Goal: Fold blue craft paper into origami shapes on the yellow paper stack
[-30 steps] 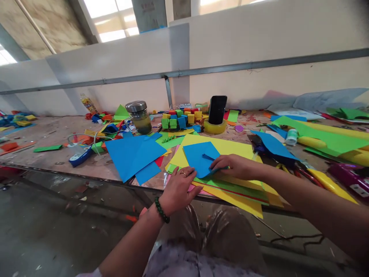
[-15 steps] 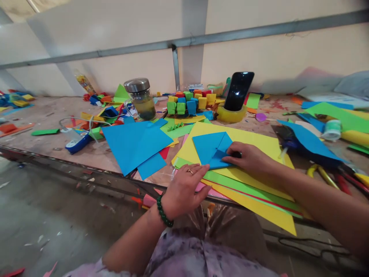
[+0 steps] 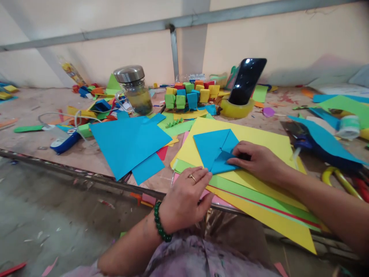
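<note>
Blue paper: lower right flap now folded inward.

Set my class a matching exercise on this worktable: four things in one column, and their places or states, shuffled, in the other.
1. Phone
2. Lidded glass jar
3. Folded blue paper
4. Green bead bracelet

A. Pinched in the fingers of the right hand
B. On the wrist of the left hand
C. Leaning upright in the yellow tape roll
D. Partly filled, under a silver-coloured lid

Pairs: 1-C, 2-D, 3-A, 4-B
</note>
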{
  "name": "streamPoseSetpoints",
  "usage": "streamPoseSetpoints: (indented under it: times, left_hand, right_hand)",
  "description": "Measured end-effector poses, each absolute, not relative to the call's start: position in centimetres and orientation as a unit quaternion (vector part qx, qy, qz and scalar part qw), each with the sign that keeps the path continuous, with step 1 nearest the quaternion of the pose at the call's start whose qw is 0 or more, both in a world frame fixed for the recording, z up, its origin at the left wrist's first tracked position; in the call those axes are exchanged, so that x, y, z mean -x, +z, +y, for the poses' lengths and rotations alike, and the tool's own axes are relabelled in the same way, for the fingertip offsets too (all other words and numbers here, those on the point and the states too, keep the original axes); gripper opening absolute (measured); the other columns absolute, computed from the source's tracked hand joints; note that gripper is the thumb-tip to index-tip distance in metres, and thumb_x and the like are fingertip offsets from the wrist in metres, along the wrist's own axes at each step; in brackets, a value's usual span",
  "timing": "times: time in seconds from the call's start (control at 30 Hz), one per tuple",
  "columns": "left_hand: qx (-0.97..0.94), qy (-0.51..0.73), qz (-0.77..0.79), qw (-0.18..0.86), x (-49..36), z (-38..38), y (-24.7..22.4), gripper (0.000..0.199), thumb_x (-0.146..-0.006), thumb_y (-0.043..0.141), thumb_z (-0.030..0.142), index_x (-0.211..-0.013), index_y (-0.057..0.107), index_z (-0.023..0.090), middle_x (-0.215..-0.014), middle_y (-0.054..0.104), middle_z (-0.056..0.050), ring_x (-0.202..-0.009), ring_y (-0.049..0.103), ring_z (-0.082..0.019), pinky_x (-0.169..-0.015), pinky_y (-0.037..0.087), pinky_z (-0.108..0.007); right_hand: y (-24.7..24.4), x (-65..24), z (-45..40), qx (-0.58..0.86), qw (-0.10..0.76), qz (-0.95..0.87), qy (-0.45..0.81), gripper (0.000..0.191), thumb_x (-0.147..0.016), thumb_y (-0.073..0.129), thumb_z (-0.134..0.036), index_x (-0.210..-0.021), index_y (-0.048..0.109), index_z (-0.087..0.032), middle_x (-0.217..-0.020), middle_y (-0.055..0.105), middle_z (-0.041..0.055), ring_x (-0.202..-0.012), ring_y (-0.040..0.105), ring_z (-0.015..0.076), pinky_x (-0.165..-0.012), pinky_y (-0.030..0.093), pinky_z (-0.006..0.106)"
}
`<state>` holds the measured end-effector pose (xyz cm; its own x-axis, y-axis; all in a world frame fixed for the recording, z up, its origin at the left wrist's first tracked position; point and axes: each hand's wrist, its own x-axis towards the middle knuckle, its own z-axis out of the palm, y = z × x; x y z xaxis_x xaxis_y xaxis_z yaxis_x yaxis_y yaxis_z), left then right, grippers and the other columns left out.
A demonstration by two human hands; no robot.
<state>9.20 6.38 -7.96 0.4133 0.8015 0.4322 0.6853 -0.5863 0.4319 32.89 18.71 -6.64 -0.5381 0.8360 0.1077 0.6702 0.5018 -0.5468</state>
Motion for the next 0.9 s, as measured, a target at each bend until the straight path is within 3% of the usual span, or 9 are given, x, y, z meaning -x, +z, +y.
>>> streamPoseSetpoints:
  times: [0.2, 0.8, 0.9]
  left_hand:
    - [-0.837, 0.311, 0.443, 0.076, -9.36, 6.4, -8.09, 0.035, -0.09, 0.053, 0.025, -0.12, 0.063, 0.009, -0.126, 0.064, -0.015, -0.119, 0.056, -0.027, -0.105, 0.047, -0.044]
    - [-0.838, 0.321, 0.434, 0.082, -9.4, 6.52, -7.87, 0.042, -0.09, 0.052, 0.023, -0.128, 0.056, 0.005, -0.122, 0.065, -0.015, -0.115, 0.056, -0.026, -0.103, 0.049, -0.042]
    - [-0.836, 0.323, 0.435, 0.084, -9.39, 6.51, -7.9, 0.037, -0.09, 0.052, 0.024, -0.121, 0.06, 0.007, -0.121, 0.065, -0.016, -0.115, 0.056, -0.027, -0.102, 0.05, -0.043]
  right_hand:
    - [-6.83, -32.94, 18.64, 0.449, 0.198, -0.844, 0.217, 0.04, -0.082, 0.06, -0.057, -0.068, 0.054, -0.021, -0.073, 0.055, 0.0014, -0.066, 0.049, 0.016, -0.064, 0.037, 0.03]
    - [-7.16, -33.26, 18.89, 0.427, 0.207, -0.852, 0.22, 0.037, -0.083, 0.062, -0.054, -0.069, 0.054, -0.021, -0.074, 0.053, 0.0004, -0.065, 0.049, 0.0155, -0.063, 0.038, 0.03]
    - [-7.22, -33.34, 18.92, 0.426, 0.206, -0.852, 0.223, 0.036, -0.082, 0.064, -0.054, -0.069, 0.054, -0.021, -0.074, 0.053, 0.0003, -0.065, 0.048, 0.0152, -0.063, 0.038, 0.03]
